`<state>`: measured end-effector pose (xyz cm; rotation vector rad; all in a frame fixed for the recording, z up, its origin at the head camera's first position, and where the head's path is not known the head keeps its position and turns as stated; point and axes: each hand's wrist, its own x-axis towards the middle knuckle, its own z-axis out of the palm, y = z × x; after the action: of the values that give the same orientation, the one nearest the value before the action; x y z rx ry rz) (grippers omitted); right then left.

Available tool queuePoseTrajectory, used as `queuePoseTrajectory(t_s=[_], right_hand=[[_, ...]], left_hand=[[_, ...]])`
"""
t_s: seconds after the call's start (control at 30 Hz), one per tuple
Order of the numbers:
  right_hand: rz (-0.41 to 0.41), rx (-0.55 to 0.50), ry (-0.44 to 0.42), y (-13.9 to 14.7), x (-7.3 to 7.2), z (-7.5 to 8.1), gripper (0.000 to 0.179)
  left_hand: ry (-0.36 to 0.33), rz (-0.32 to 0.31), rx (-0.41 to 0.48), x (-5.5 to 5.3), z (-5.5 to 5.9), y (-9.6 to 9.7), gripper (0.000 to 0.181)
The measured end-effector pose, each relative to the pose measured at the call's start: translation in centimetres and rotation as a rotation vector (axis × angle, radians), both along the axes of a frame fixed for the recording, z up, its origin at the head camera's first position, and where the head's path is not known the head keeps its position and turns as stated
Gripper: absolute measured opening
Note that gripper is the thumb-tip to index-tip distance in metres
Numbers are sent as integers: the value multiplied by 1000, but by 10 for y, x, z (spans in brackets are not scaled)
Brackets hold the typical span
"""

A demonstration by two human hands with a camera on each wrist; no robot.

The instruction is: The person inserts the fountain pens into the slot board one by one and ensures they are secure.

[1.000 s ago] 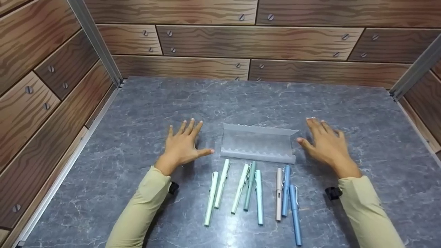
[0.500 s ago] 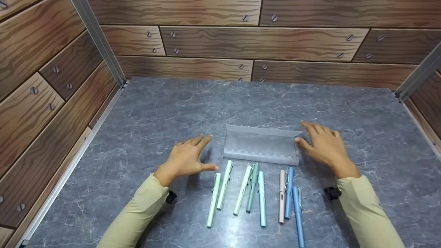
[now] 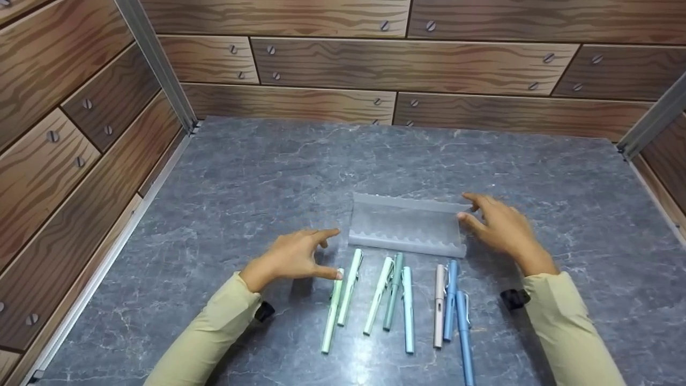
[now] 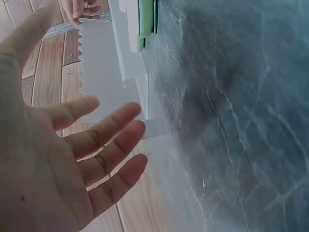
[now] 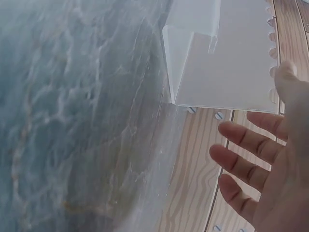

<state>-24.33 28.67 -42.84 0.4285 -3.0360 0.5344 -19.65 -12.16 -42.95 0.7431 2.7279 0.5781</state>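
Note:
A translucent plastic pen tray (image 3: 404, 219) with scalloped edges lies mid-table; its notched side also shows in the right wrist view, beside the right hand (image 5: 282, 179). At the tray's right end, my right hand (image 3: 501, 225) hovers with fingers spread near the far corner; contact cannot be told. My left hand (image 3: 292, 256) is left of the tray, thumb over the top of a light green pen (image 3: 330, 324), fingers extended and holding nothing. Close by lie another light green pen (image 3: 349, 289), a third pale green pen (image 3: 377, 300), a dark green pen (image 3: 392, 300) and a turquoise pen (image 3: 409, 316).
Right of these lie a grey-beige pen (image 3: 439, 308), a blue pen (image 3: 450, 308) and a second blue pen (image 3: 464, 343). The grey marbled table (image 3: 257, 171) is bounded by wood-print walls (image 3: 321, 61) and metal corner posts (image 3: 155, 64).
My left hand has come nearer, moving down and right, its fingers turning toward the tray and pens. My right fingers have bent in toward the tray's corner. Tray and pens lie as before.

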Motion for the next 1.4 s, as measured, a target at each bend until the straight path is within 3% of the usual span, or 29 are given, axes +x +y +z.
queuePoseTrajectory(t_s=[0.4, 0.73, 1.07, 1.4], right_hand=[[3, -202, 1, -2, -4, -4, 45], [-11, -284, 3, -1, -7, -10, 33], [-30, -334, 28, -2, -7, -11, 31], [-30, -331, 16, -3, -9, -12, 33]], left_hand=[[-194, -48, 96, 3, -6, -2, 89], [-286, -67, 106, 3, -12, -3, 82], [-280, -98, 87, 6, -20, -2, 75], [-165, -117, -24, 12, -21, 3, 71]])
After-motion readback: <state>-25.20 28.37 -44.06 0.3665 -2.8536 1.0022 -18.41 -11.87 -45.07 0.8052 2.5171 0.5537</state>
